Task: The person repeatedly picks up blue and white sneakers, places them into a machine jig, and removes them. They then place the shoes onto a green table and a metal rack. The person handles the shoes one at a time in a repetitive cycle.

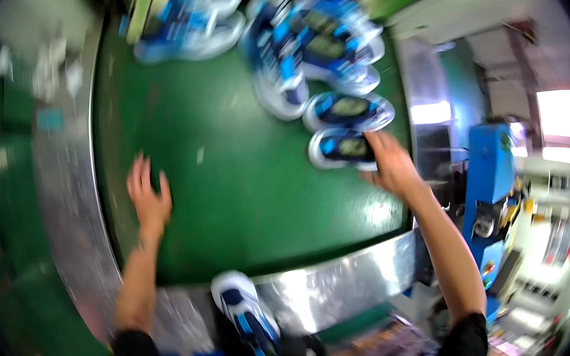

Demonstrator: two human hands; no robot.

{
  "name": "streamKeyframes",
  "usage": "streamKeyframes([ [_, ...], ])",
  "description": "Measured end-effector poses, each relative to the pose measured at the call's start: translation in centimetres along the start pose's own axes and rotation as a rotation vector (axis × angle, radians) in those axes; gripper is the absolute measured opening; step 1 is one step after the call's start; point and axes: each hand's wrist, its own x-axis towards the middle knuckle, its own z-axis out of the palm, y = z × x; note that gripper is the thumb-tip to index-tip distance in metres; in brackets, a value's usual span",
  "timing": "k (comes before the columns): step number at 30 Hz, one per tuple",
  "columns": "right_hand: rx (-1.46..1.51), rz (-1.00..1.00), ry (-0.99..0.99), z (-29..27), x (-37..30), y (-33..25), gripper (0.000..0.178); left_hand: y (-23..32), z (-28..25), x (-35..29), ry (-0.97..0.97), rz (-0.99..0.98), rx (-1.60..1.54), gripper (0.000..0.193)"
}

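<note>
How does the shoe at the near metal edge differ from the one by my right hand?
The edge shoe runs front to back; the other shoe lies crosswise. No hand is on the edge shoe; your right hand is at the other shoe's right end. Both are blue and white.

Navy-and-blue, white-soled shoe (335,147), opening upward (right end partly hidden), sole-down on green surface (242,176)

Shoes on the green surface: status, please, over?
Left hand open, fingers spread. Right hand at one end of a blue shoe. Second shoe close beyond it; more shoes clustered farther off.
</note>
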Motion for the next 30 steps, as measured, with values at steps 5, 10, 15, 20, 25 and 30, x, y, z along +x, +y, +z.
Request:
streamKeyframes([
  [5,-0.081,0.027,0.259,-1.2,5.8,-2.8,0.060,-2.1,-2.8,6.7,0.158,0.062,0.029,0.040],
  [10,1.014,0.612,0.362,-5.3,-8.8,-14.1,0.072,-0.9,-5.0,6.9,0.092,-0.033,0.078,0.047],
  [15,0.668,-0.158,0.456,-17.0,-19.9,-14.9,0.059,19.7,-15.4,6.9,-1.331,-0.625,-1.217,0.069],
  [20,1.002,-0.195,0.747,-18.1,-28.3,-15.5,0.068,35.6,-25.2,0.9,-1.380,-0.169,-1.361,0.083],
  [25,1.140,0.013,0.896,-13.2,-38.6,-16.7,0.091,48.2,-24.7,-8.1,-1.254,0.036,-1.355,0.091],
  [30,1.779,0.319,1.003,-8.7,-46.7,-10.0,0.066,56.5,-19.6,-18.8,-1.224,-0.157,-1.370,0.073],
])
